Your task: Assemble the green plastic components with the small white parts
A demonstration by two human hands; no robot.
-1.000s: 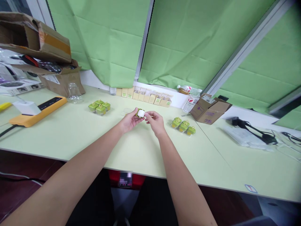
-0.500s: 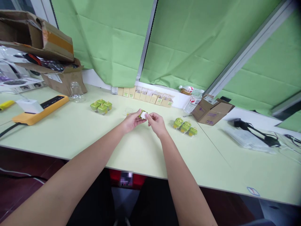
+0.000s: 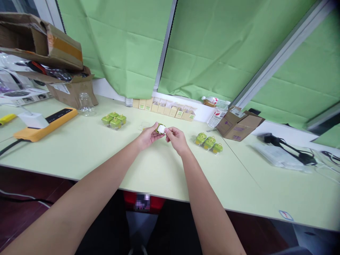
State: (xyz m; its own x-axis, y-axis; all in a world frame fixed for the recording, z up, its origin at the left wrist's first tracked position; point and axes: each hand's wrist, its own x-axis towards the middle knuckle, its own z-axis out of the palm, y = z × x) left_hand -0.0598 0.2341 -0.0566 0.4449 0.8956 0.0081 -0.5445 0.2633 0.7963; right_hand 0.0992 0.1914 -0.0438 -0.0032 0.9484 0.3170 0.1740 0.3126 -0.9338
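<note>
Above the middle of the pale table (image 3: 156,173), my left hand (image 3: 148,137) is closed around a small green lid (image 3: 160,128), with its white inner face turned up. My right hand (image 3: 175,139) pinches at the right edge of that white part with thumb and forefinger; whether it grips the lid or something thin there is hidden. Just behind my left hand lies a small clear container (image 3: 145,125), partly covered by the hand. Small clear boxes with green lids and yellow contents stand in two groups, one at left (image 3: 114,120) and one at right (image 3: 208,142).
A row of small tan cartons (image 3: 167,107) lines the wall. At left are an orange power strip (image 3: 47,124), a clear jar (image 3: 86,105) and stacked cardboard boxes (image 3: 63,49). A plastic bottle (image 3: 214,118), an open carton (image 3: 237,124) and black cables (image 3: 292,150) lie to the right.
The lid has turned a little in my left hand, so more of its white inside shows. My right fingers have shifted slightly toward its right edge.
</note>
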